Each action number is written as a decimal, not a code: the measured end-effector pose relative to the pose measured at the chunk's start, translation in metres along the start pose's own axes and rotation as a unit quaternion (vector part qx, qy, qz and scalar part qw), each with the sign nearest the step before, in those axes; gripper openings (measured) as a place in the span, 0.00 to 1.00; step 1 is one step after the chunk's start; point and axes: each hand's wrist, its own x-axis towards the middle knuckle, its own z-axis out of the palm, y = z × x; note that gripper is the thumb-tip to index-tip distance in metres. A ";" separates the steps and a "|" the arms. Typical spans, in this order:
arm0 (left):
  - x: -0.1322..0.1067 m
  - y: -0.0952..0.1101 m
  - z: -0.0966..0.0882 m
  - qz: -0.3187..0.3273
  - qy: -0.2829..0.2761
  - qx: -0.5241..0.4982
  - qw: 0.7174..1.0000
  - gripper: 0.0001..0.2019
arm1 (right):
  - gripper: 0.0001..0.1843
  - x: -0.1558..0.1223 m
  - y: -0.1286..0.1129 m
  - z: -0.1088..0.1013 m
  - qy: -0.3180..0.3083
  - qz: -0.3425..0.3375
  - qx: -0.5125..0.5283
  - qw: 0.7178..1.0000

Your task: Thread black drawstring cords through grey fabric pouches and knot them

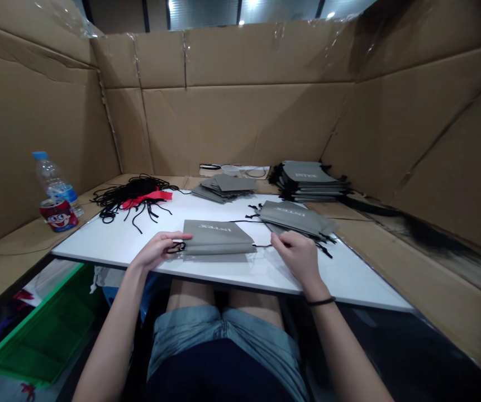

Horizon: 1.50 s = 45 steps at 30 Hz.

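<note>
A grey drawstring bag [215, 237] with white INTEX lettering lies flat in front of me, its lettering upside down to my view. At its left end, my left hand [156, 250] is closed on the bag's corner, with a black cord loop beside the fingers. From the right end of the bag's hem a short black cord [262, 245] runs to my right hand [299, 254], whose fingers are pinched on it. Just beyond that hand lies a small pile of finished-looking grey bags [293, 215] with black cord ends.
Black cords [139, 187] with a red strip [150, 197] lie at the left of the white board [206, 271]. Flat grey pieces [223, 187] and a tall bag stack [307, 178] stand at the back. A bottle [58, 181], can [58, 215] and green crate [51, 335] are left. Cardboard walls enclose the table.
</note>
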 end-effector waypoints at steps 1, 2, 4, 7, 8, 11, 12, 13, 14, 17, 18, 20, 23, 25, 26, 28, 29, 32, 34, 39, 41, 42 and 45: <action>0.000 0.000 0.001 0.000 0.005 0.004 1.000 0.20 | 0.24 0.000 -0.001 0.000 0.004 -0.005 0.005 1.000; 0.000 0.000 0.002 -0.002 0.009 0.009 1.000 0.19 | 0.24 0.001 -0.002 -0.001 0.007 -0.011 0.010 1.000; 0.000 0.002 0.004 -0.005 0.017 0.022 1.000 0.16 | 0.25 0.002 -0.005 -0.001 0.013 -0.024 0.018 0.999; -0.001 0.005 0.007 -0.008 0.015 0.057 0.998 0.15 | 0.25 0.003 -0.008 -0.001 0.017 -0.039 0.023 0.999; -0.001 0.006 0.008 -0.008 0.008 0.072 0.997 0.16 | 0.25 0.003 -0.008 -0.001 0.017 -0.042 0.024 0.999; -0.002 0.006 0.008 0.002 -0.022 0.108 0.994 0.18 | 0.24 0.002 -0.008 0.001 0.002 -0.051 0.021 0.998; -0.002 0.006 0.008 0.006 -0.031 0.114 0.993 0.18 | 0.23 0.002 -0.007 0.002 -0.007 -0.053 0.020 0.998; -0.002 0.005 0.007 0.010 -0.038 0.116 0.992 0.17 | 0.22 0.002 -0.006 0.003 -0.018 -0.055 0.019 0.998; -0.002 0.005 0.007 0.013 -0.043 0.117 0.992 0.17 | 0.21 0.001 -0.005 0.003 -0.030 -0.057 0.020 0.998; -0.003 0.005 0.007 0.014 -0.051 0.112 0.992 0.15 | 0.21 0.001 -0.002 0.003 -0.055 -0.055 0.032 0.996; -0.004 0.005 0.007 0.015 -0.055 0.110 0.992 0.14 | 0.21 0.000 -0.002 0.002 -0.057 -0.051 0.037 0.996; -0.004 0.005 0.007 0.017 -0.059 0.106 0.992 0.13 | 0.22 0.000 -0.001 0.001 -0.052 -0.039 0.044 0.997; -0.005 0.005 0.007 0.015 -0.050 0.099 0.994 0.12 | 0.22 0.000 -0.002 -0.001 -0.035 -0.029 0.050 0.998; -0.005 0.005 0.006 0.014 -0.036 0.097 0.995 0.12 | 0.21 0.000 -0.002 -0.002 -0.024 -0.028 0.052 0.998; -0.004 0.005 0.006 0.014 -0.028 0.095 0.995 0.12 | 0.21 0.000 -0.003 -0.002 -0.017 -0.030 0.053 0.998; -0.004 0.006 0.005 0.013 -0.013 0.088 0.996 0.11 | 0.21 0.001 -0.004 -0.003 -0.003 -0.032 0.055 0.998; -0.004 0.006 0.005 0.010 -0.008 0.083 0.996 0.11 | 0.20 0.001 -0.005 -0.003 0.004 -0.033 0.056 0.998; -0.005 0.006 0.006 0.004 -0.001 0.070 0.998 0.10 | 0.20 0.001 -0.006 -0.004 0.020 -0.032 0.059 0.998; -0.005 0.006 0.007 0.008 -0.002 0.066 0.998 0.10 | 0.20 0.001 -0.007 -0.005 0.028 -0.030 0.063 0.997; -0.004 0.005 0.004 0.014 -0.002 0.054 0.998 0.10 | 0.20 0.002 -0.008 -0.007 0.040 -0.029 0.070 0.996; -0.004 0.005 0.003 0.017 -0.001 0.048 0.999 0.10 | 0.20 0.002 -0.008 -0.007 0.041 -0.027 0.070 0.996; -0.004 0.005 0.002 0.017 0.002 0.047 0.999 0.10 | 0.20 0.002 -0.008 -0.007 0.041 -0.025 0.070 0.996; -0.005 0.007 0.004 0.015 0.006 0.052 0.999 0.10 | 0.21 0.002 -0.008 -0.008 0.040 -0.022 0.072 0.996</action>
